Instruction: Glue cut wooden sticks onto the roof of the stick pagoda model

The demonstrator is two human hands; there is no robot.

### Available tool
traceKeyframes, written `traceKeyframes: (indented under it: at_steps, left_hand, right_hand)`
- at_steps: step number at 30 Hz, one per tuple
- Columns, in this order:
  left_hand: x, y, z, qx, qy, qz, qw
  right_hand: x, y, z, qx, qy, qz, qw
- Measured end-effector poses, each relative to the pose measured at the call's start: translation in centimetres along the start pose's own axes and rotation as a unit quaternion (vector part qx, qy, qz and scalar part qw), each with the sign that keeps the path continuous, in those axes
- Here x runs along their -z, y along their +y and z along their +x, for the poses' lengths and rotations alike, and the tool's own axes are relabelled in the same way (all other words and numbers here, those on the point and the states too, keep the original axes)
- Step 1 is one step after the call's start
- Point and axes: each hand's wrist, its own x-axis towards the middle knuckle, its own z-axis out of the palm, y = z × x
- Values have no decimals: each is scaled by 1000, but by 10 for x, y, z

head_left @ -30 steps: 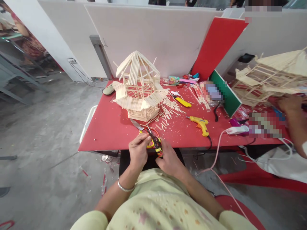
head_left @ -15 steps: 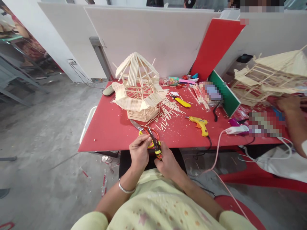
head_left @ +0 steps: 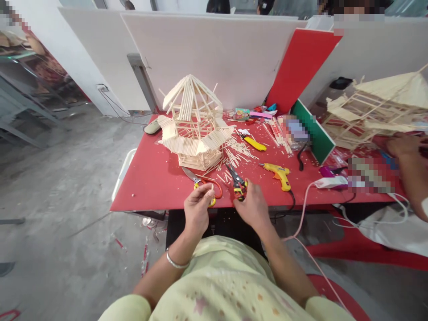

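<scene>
My left hand (head_left: 196,208) pinches a short wooden stick (head_left: 212,187) at the table's front edge. To its right, my right hand (head_left: 252,203) is closed around the handles of black-jawed pliers (head_left: 238,180), whose tip points up and left above the tabletop. Just beyond my left hand lie scissors (head_left: 218,189) with red and yellow handles, partly hidden by my fingers. A pavilion model of pale sticks (head_left: 197,129) stands upright behind them, with many loose stick pieces (head_left: 239,150) scattered at its right.
On the red table (head_left: 150,187), a yellow glue gun (head_left: 279,174) lies to the right, a yellow-handled cutter (head_left: 254,143) behind it. A green board (head_left: 314,133) stands near a second stick model (head_left: 377,107). At far right is another person's hand (head_left: 406,145).
My right hand has moved the pliers right and forward, away from my left hand. The left hand has shifted slightly, and the stick tip now shows at its fingers.
</scene>
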Motion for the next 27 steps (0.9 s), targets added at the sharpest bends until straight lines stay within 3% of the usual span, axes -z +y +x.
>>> traceKeyframes:
  at_steps: [3,5,8,11,13,15,17,20,23,25,27]
  left_hand:
    - [0,3,3,-3,-16,8,1000]
    - [-1,5,5,5,-18,8,1000]
    - [-4,7,8,44,-42,-7,998]
    - [-7,7,8,97,-90,-16,991]
    - [-9,7,6,130,-115,-6,985]
    - [-11,5,2,158,-129,26,979]
    - [-14,4,-2,179,-139,65,972]
    - [-22,6,-7,200,-164,87,962]
    - [-31,18,1,179,-175,71,966]
    - [-36,33,15,136,-167,63,974]
    - [-40,53,36,88,-146,51,984]
  right_hand:
    - [0,19,20,-34,-3,-116,993]
    - [3,15,26,-19,18,-100,995]
    - [14,-8,25,57,35,80,995]
    - [27,-34,26,109,-86,315,939]
    - [32,-43,28,104,-116,376,913]
    - [34,-44,30,87,-76,382,917]
    - [36,-41,31,81,-43,375,922]
    - [43,-26,35,81,-59,371,923]
    - [55,12,45,70,-34,319,945]
    - [62,52,55,37,79,160,983]
    - [66,97,66,-8,136,-28,990]
